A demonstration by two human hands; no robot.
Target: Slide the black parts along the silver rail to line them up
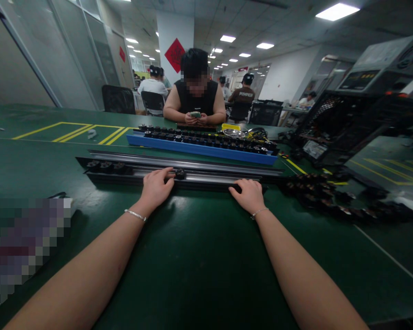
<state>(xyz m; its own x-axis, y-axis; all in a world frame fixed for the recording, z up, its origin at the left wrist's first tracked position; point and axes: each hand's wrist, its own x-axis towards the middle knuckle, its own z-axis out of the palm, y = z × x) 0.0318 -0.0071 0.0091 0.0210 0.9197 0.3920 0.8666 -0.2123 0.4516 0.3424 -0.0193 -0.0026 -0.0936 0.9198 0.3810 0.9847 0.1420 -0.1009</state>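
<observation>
A long black channel (213, 178) with a shiny metallic inside lies across the table in front of me. My left hand (157, 185) is closed over its near wall, left of the middle, fingertips at a small black part (181, 174) inside; how firmly they hold it is partly hidden. Further right, my right hand (249, 193) grips the near wall close to the channel's right end, its fingers bent over the edge. Several black parts (106, 167) sit in the channel's left end. Directly behind runs a second black strip (192, 161).
A blue channel (206, 150) filled with several black parts lies farther back. Black parts (330, 197) are heaped at the right, beside an open computer case (330, 123). A pixelated object (27, 243) lies at the left. Opposite, a person (196, 91) holds a phone (195, 114).
</observation>
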